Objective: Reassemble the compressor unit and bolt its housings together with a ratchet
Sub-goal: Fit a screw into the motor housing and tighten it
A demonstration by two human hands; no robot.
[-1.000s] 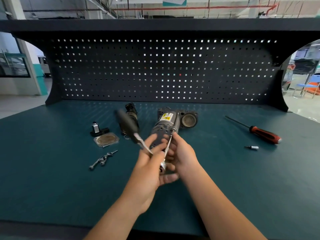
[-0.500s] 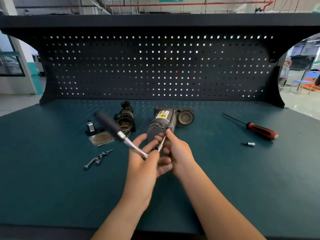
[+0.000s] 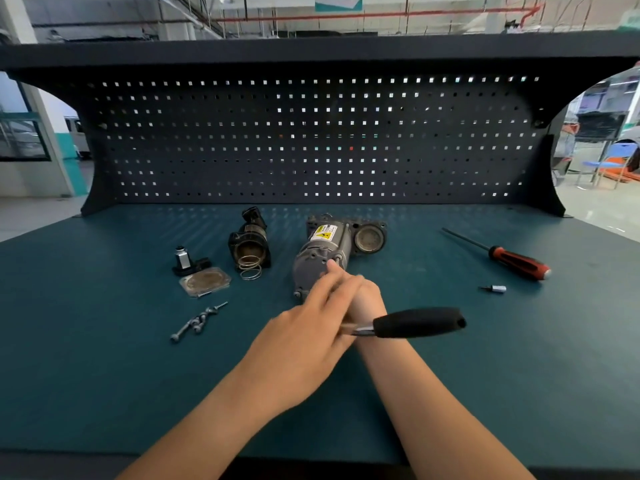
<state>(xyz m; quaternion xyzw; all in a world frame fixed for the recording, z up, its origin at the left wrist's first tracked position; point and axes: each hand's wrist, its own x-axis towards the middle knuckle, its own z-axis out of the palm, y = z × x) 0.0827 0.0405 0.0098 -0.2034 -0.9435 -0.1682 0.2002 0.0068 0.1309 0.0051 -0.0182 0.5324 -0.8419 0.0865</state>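
- The left hand (image 3: 304,341) reaches across the right wrist, with its long fingers stretched toward the compressor unit (image 3: 322,254).
- The left hand's fingers are blurry. They touch, or nearly touch, the near end of the compressor unit.
- The left hand holds the ratchet (image 3: 417,323) by its metal end, which is tucked under the hand. The black handle sticks out toward the right edge of the tabletop (image 3: 104,375).
- The right hand (image 3: 367,296) is mostly hidden behind the left hand. I cannot tell if it is spread or pinching something.
- The compressor unit lies on its side in the middle of the tabletop, nearer the back edge. It has a yellow sticker on top.
- A black housing (image 3: 251,237) sits just to the left of it, with a wire spring (image 3: 251,270) at its mouth.
- Further left are a small black and silver part (image 3: 185,261) and a flat metal plate (image 3: 205,281), which touch each other.
- A little pile of bolts (image 3: 199,322) lies closer to the front edge than the plate.
- A red and black screwdriver (image 3: 516,259) lies toward the right edge. A small silver bit (image 3: 495,289) lies near it.
- A dark pegboard (image 3: 311,140) stands along the back edge.
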